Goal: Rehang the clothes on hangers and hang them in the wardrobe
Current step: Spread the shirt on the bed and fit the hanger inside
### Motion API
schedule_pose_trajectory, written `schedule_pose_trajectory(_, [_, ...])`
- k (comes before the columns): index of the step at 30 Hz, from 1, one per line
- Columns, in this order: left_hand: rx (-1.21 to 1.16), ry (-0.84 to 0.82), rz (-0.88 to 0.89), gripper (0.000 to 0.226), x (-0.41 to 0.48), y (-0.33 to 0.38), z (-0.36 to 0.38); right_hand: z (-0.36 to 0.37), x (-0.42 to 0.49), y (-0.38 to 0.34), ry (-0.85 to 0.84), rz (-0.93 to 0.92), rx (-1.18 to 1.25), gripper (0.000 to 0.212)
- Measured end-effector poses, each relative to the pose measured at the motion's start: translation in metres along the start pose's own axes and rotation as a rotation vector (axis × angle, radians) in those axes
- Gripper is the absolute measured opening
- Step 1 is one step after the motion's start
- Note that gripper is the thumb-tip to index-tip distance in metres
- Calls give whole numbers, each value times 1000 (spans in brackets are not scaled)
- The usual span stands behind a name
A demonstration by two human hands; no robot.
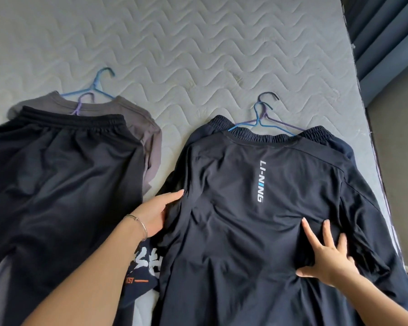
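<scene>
A dark navy shirt [257,184] with a white vertical logo lies flat on the mattress at the right, over navy elastic-waist trousers [320,135]. A blue hanger [259,114] and a purple hanger [283,124] stick out above its collar. My left hand [158,212] lies at the shirt's left edge, fingers straight and partly tucked under the fabric. My right hand [327,255] presses flat on the shirt's lower right, fingers spread. At the left lie black trousers [64,172] over a grey shirt [137,114], with a blue hanger [99,83] and a purple hanger [80,104].
Everything lies on a grey quilted mattress [198,55]. A dark printed garment [144,262] with white and orange lettering shows between my arms. Blue curtains [386,31] hang at the right, past the mattress edge. No wardrobe is in view.
</scene>
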State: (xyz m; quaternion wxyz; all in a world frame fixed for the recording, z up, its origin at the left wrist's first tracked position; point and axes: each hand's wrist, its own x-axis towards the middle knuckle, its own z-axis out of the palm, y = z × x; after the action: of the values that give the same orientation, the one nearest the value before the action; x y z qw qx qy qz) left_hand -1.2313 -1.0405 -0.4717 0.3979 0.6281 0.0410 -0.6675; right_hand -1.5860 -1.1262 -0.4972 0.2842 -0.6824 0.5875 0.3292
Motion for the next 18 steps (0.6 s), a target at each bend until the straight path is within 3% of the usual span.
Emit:
schedule_pose_trajectory(3, [-241,-60,85,34,0,18,-13,2,2,1,0,5,0,121])
schedule_pose_trajectory(5, [-118,-62,77,27,0,29,-17,3,3,1,-1,7,2,123])
schedule_pose_trajectory(8, [281,56,128,37,0,47,-26,2,3,1,12,11,5,125])
schedule_pose_trajectory(11, [869,169,96,73,-3,69,-32,3,4,1,20,3,14,125])
schedule_pose_trajectory(13, [1290,329,138,45,0,80,-40,3,3,1,17,-2,17,125])
schedule_pose_trajectory(15, [1553,419,140,18,1,88,-47,3,4,1,15,-6,15,125])
schedule_pose_trajectory(18, [1775,442,66,14,2,96,-57,3,4,1,24,-9,16,125])
